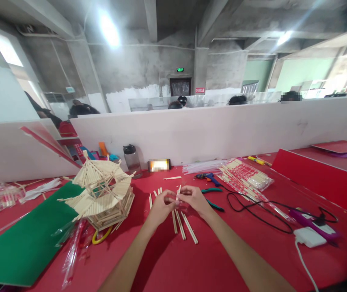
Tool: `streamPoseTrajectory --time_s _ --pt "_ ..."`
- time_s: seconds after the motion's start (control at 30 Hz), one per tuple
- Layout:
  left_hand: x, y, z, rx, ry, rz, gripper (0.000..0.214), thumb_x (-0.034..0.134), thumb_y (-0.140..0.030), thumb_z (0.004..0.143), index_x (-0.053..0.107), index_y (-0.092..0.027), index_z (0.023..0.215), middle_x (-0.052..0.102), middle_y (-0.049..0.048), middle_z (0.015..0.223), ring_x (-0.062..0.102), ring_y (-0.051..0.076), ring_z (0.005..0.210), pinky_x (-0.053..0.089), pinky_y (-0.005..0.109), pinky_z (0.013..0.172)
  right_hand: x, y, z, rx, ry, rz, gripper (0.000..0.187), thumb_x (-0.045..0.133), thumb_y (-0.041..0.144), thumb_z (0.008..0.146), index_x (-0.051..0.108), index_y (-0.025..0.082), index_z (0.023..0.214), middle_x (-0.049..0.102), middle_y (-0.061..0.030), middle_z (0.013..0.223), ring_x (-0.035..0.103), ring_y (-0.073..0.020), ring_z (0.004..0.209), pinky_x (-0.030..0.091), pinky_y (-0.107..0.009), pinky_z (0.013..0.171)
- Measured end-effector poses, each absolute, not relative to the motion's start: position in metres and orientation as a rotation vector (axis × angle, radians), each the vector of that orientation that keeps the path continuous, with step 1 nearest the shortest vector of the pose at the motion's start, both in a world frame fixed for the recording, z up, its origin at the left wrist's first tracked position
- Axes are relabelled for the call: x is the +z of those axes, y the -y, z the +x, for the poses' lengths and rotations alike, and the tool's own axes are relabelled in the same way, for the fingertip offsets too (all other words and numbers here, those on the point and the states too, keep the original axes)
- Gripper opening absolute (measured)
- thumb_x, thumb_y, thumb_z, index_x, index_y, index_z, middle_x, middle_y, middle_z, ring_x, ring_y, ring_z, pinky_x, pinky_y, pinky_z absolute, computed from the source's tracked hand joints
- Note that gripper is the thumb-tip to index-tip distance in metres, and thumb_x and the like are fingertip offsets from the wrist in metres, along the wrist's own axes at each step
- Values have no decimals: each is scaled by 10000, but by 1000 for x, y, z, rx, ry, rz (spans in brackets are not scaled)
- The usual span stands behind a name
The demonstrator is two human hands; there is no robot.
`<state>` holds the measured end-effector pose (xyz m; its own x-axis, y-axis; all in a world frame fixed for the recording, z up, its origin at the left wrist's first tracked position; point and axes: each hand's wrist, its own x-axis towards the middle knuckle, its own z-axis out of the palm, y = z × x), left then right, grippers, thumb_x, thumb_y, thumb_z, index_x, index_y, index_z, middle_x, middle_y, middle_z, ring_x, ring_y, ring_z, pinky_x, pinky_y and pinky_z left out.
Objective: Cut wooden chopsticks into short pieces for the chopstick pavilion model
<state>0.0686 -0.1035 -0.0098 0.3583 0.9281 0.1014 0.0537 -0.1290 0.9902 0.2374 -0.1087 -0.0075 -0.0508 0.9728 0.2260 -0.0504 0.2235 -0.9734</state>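
Note:
My left hand (160, 208) and my right hand (193, 198) meet over the red table (191, 259), both pinched on a short wooden stick (178, 194) held upright between their fingertips. Several loose wooden sticks (182, 225) lie on the table just under and behind the hands. A pavilion model built of sticks (103, 194) stands to the left, partly on a green board (30, 239).
Teal-handled pliers (214, 198) and a blue glue gun (206, 177) lie right of my hands. Packs of wrapped chopsticks (246, 174), a black cable (261, 211) and a white adapter (309, 237) sit farther right. A bottle (132, 159) stands by the white partition (222, 129). Other people sit behind it.

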Motion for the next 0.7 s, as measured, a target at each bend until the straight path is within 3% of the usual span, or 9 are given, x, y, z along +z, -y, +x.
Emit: streamPoseTrajectory --time_s 0.3,0.47,0.7 --pt "-19 99 67 933 -927 1460 395 793 -343 647 496 -190 857 677 -5 621 655 156 600 489 241 609 -18 102 237 1051 1352 -1019 230 759 325 639 668 151 757 689 -35 685 645 -177 628 512 -278 625" --pt "-16 101 68 985 -921 1461 417 776 -350 674 517 -192 960 692 9 726 666 157 650 501 249 624 -22 101 237 1063 1373 -998 198 753 294 641 675 148 750 700 -39 694 661 -186 654 512 -278 637" --pt "-14 102 66 952 -949 1517 406 761 -315 678 556 -191 1005 691 12 667 679 189 663 513 269 629 -24 102 237 1073 1414 -969 227 772 328 646 671 146 736 699 -36 672 656 -177 629 514 -282 633"
